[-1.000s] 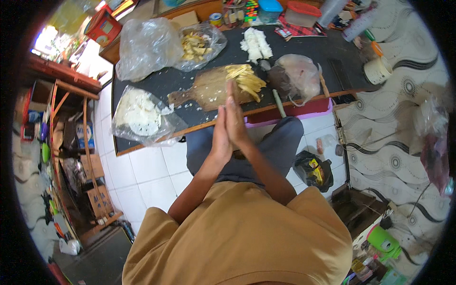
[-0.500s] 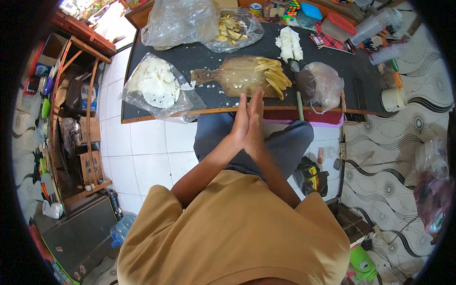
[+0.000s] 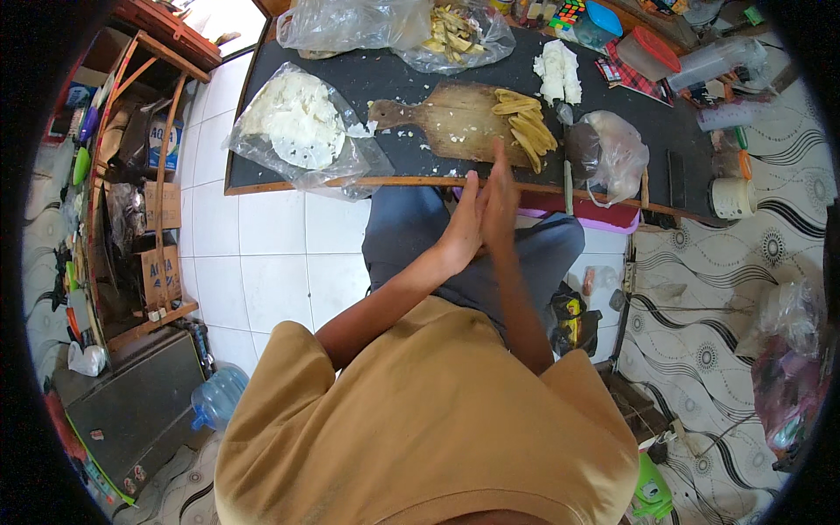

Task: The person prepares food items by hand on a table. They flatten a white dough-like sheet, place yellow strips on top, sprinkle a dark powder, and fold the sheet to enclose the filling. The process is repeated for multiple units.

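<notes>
My left hand [image 3: 462,226] and my right hand [image 3: 501,199] are pressed flat, palm against palm, fingers straight and pointing at the table. They hover over my lap just before the table's wooden front edge [image 3: 411,182]. Nothing shows between the palms. Right beyond the fingertips lies a wooden cutting board [image 3: 446,122] with a pile of yellow strips [image 3: 528,133] on its right end. A knife [image 3: 567,166] lies to the right of the board.
On the black tabletop [image 3: 394,80]: a clear bag of flat white rounds [image 3: 297,131] at left, a bag of yellow peels [image 3: 455,33] behind, a white lump [image 3: 558,72], a crumpled bag over a dark bowl [image 3: 608,150], a white cup [image 3: 733,198]. Shelves [image 3: 131,175] stand left.
The view has tilted so the table sits higher in the picture. My hands stay pressed together; the right one has slid forward past the left.
</notes>
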Tool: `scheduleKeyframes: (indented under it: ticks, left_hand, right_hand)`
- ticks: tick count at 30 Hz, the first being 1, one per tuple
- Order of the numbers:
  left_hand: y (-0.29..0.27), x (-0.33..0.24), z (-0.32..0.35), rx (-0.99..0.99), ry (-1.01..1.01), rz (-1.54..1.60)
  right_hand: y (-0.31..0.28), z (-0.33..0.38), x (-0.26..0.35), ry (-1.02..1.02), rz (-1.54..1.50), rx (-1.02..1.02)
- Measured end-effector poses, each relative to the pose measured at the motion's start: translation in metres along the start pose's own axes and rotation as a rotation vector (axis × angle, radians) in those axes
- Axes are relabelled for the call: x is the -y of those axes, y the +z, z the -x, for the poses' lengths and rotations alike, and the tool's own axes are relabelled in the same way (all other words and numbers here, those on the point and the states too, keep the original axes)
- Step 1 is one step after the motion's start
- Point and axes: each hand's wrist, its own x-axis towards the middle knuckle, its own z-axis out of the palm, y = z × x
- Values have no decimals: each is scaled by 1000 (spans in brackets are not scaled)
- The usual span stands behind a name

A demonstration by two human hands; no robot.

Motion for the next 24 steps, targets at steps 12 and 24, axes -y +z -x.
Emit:
scheduleKeyframes:
  ticks: [12, 24]
  left_hand:
    - [-57, -130, 90, -631, 931, -1569]
    - [-110, -147, 94, -905, 851, -1783]
  right_hand:
    - [10, -36, -31, 57, 245, 107]
    - [85, -29, 16, -246, 59, 321]
